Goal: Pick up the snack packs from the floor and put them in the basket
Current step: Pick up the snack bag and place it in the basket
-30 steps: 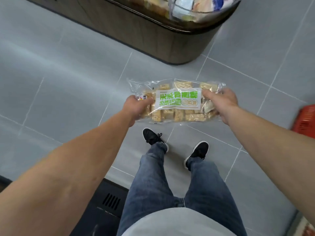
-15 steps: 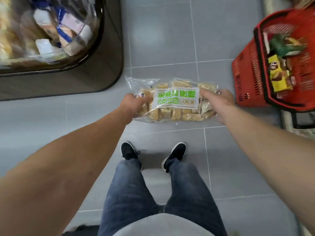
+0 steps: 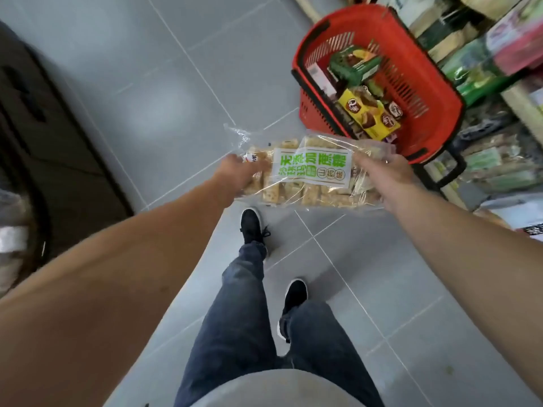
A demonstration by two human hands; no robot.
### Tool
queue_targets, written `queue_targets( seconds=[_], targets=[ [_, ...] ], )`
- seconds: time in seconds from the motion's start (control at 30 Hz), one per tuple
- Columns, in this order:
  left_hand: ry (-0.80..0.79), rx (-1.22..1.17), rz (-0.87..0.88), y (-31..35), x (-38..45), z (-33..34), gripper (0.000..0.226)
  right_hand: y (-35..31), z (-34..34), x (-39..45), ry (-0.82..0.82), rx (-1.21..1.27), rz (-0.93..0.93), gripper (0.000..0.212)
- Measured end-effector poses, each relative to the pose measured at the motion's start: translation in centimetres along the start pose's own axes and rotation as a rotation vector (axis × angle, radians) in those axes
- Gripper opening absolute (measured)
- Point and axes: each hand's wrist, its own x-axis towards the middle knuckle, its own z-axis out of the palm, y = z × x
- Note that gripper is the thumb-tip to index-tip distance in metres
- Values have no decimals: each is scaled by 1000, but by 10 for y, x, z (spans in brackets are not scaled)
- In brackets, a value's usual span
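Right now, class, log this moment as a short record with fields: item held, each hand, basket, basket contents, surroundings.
item held: clear snack pack with a green and white label, held level above the floor
left hand: grips the pack's left end
right hand: grips the pack's right end
basket: red, on the grey tiled floor, just beyond the pack
basket contents: yellow box, green pack
surroundings: stocked shelves at right

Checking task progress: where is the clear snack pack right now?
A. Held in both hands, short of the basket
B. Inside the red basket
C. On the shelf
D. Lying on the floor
A: the left hand and right hand hold the snack pack by its ends, in front of the basket.
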Motion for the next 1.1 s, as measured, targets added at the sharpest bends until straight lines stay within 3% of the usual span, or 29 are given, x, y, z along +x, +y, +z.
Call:
queue_targets(
  seconds=[0.07, 0.2, 0.37, 0.5, 0.6, 0.73, 0.83, 0.9, 1.0, 1.1],
  targets=[
    [-39, 35, 17, 35, 27, 2, 62, -18, 1, 16, 28, 55, 23, 75],
    [-73, 149, 44, 96, 72, 13, 45, -43, -1, 52, 106, 147, 106, 98],
    [-114, 327, 75, 155, 121, 45, 40, -63, -13, 91, 155, 233, 157, 72],
    [-154, 422, 94, 199, 153, 79, 40, -68, -23, 129, 197, 274, 206, 67],
    [-190, 469, 114, 225, 178, 106, 44, -68, -29, 162, 226, 347, 236, 68],
    [-225, 565, 155, 257, 220, 148, 58, -69, -37, 217, 239, 393, 258, 48],
    [-234, 633, 143, 275, 255, 178, 60, -63, -38, 259, 237, 404, 285, 72],
    [-229, 665, 126, 281, 280, 201, 64, -55, -39, 289, 227, 404, 310, 75],
    [-257, 709, 71, 279, 309, 227, 85, -43, -35, 318, 228, 371, 314, 59],
    [-287, 730, 18, 272, 335, 249, 74, -25, -27, 346, 265, 371, 344, 48]
  ],
)
